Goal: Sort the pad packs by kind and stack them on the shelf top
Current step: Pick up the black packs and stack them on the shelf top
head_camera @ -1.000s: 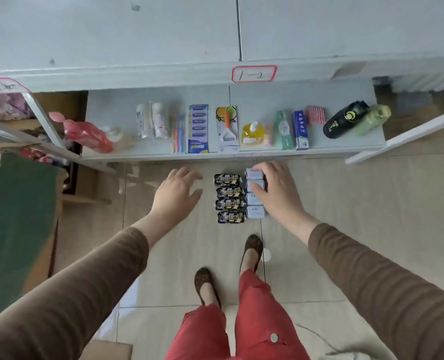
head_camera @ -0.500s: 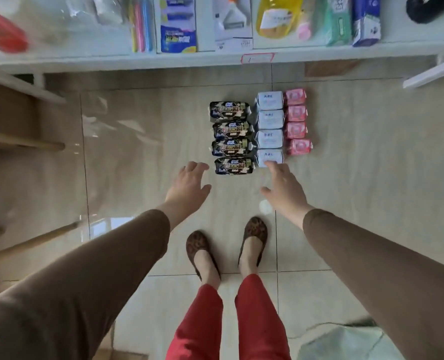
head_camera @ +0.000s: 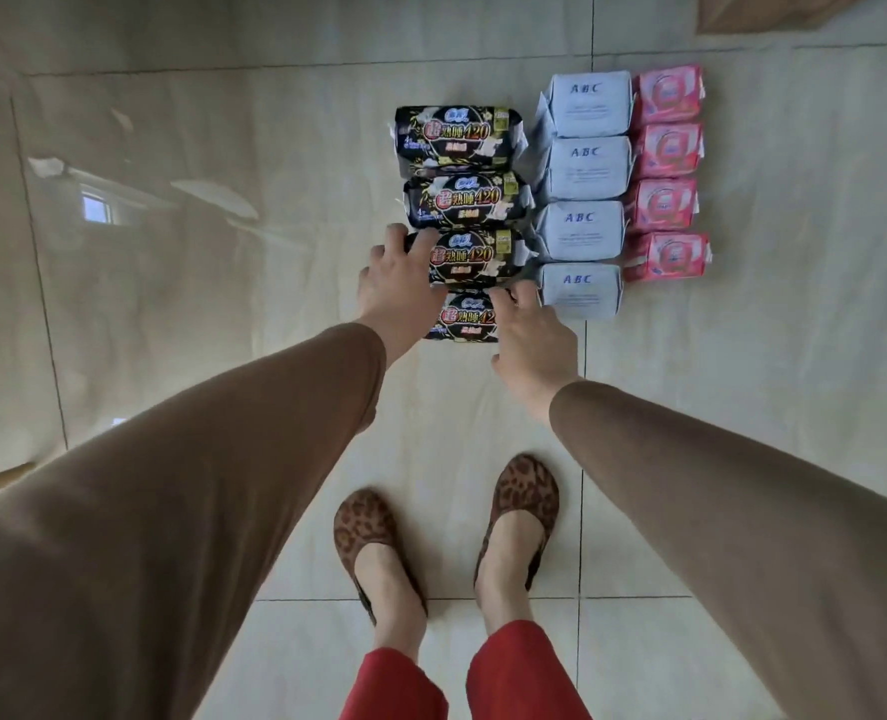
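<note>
Black plastic pad packs (head_camera: 461, 197) sit under our left hand (head_camera: 394, 293) and right hand (head_camera: 532, 345); fingers curled, grip unclear.

To your left of the black packs (head_camera: 459, 200) the floor (head_camera: 197, 278) lies bare, so your left hand (head_camera: 397, 288) can come at that column from the side. On their right the blue packs (head_camera: 584, 194) sit touching them, with the pink packs (head_camera: 667, 174) pressed against those, leaving no gap for fingers between columns. Right of the pink column and toward your shoes (head_camera: 524, 506) the floor is open again.
</note>
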### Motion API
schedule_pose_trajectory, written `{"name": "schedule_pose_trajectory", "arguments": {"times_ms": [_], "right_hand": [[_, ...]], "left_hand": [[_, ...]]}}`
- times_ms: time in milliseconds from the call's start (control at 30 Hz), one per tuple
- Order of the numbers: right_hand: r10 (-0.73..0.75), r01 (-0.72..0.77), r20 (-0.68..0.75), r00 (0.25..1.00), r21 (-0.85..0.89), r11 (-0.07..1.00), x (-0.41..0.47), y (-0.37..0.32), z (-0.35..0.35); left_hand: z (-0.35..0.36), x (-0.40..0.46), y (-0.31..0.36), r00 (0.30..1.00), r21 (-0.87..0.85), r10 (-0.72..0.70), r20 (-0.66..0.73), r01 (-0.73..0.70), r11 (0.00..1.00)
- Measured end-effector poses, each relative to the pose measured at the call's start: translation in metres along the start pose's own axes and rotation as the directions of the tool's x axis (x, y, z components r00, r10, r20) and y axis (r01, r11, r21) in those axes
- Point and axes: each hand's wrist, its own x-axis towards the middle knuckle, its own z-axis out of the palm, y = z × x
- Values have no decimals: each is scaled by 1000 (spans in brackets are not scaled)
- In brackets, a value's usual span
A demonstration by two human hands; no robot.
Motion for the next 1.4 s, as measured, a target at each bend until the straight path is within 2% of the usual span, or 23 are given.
{"name": "schedule_pose_trajectory", "arguments": {"times_ms": [100, 200, 367, 533, 700, 900, 967, 1033, 1133, 1333, 1400], "right_hand": [[53, -55, -49, 997, -37, 998, 7, -1, 19], [55, -56, -56, 997, -19, 998, 13, 2, 34], [-16, 21, -36, 999, 147, 989, 2, 14, 34], [-90, 84, 7, 996, 309, 948, -53, 31, -20], [-78, 73, -13, 997, 507, 859, -123, 28, -138], [-39, 134, -148, 988, 718, 683, -230, -9, -337], [-52, 193, -210, 976, 738, 647, -268, -25, -402], [-59, 252, -285, 957, 712, 655, -302, -40, -462], [-60, 339, -389, 919, 705, 622, -337, -59, -540], [-21, 456, -540, 841, 689, 563, -349, -69, -657], [-8, 498, -572, 820, 707, 503, -340, -66, -689]], "left_hand": [[16, 11, 1, 1000, 18, -14, -28, 14, 1000], [29, 19, 1, 999, -35, -30, -29, 29, 999], [23, 11, -10, 1000, -97, -21, -14, 20, 995], [-36, -47, -30, 1000, -181, -4, -12, 1, 984], [-164, -115, -34, 998, -247, 15, -63, -30, 969], [-387, -203, -11, 975, -292, 37, -220, -102, 951], [-463, -235, -1, 961, -307, 59, -271, -144, 941], [-533, -265, 9, 942, -311, 88, -324, -194, 930], [-621, -298, 25, 890, -241, 169, -424, -291, 926], [-741, -305, 64, 818, -108, 287, -499, -387, 916], [-770, -291, 82, 795, -73, 318, -517, -411, 909]]}}
